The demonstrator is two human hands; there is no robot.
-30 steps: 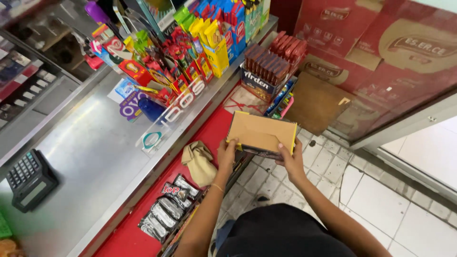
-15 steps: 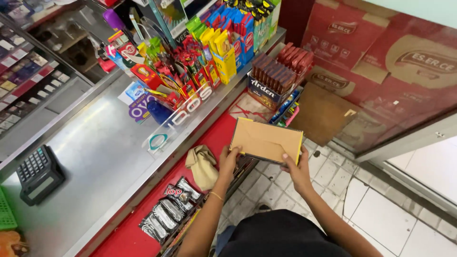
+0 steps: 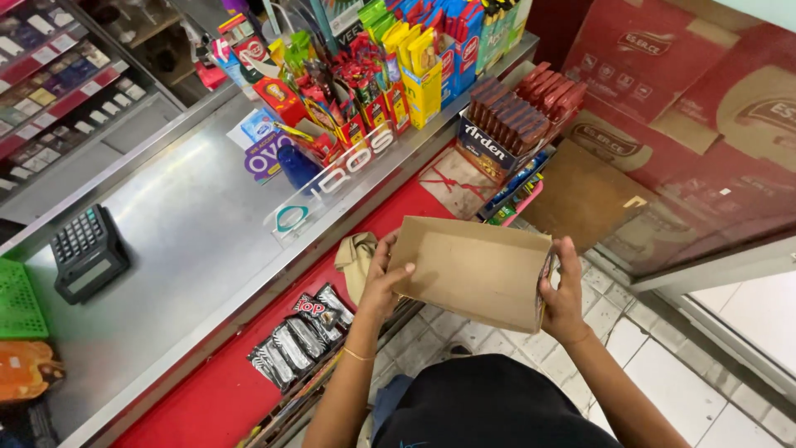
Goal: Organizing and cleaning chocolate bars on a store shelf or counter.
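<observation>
Brown corrugated cardboard makes up the shallow open-topped tray box [image 3: 474,270] held between both hands, out over the tiled floor [image 3: 663,365] just in front of the red shelf edge [image 3: 249,365] of a shop counter. It looks empty on the side that shows, so it is probably very light; the walls are thin and would likely flex or crease under a hard squeeze, while the dry, matte surface should give bare skin plenty of grip. The short end walls seem the natural places to take it, and that is where it is held. The left hand [image 3: 383,286] clasps the near left end, thumb laid across the inner face and the other fingers curled behind the wall, out of sight. The right hand [image 3: 564,292] clamps the opposite end, fingers wrapped over the edge, where a sliver of printed flap or wrapper shows; I cannot tell which. Both forearms reach forward from the body with wrists fairly straight, a thin bracelet on the left one, and the box is tilted so its hollow faces the camera. Just beside the left hand lies a crumpled beige cloth [image 3: 355,257], near it a row of black-and-silver snack packets [image 3: 300,336], and further back a steel counter top [image 3: 182,241] with a dark calculator [image 3: 87,253].
</observation>
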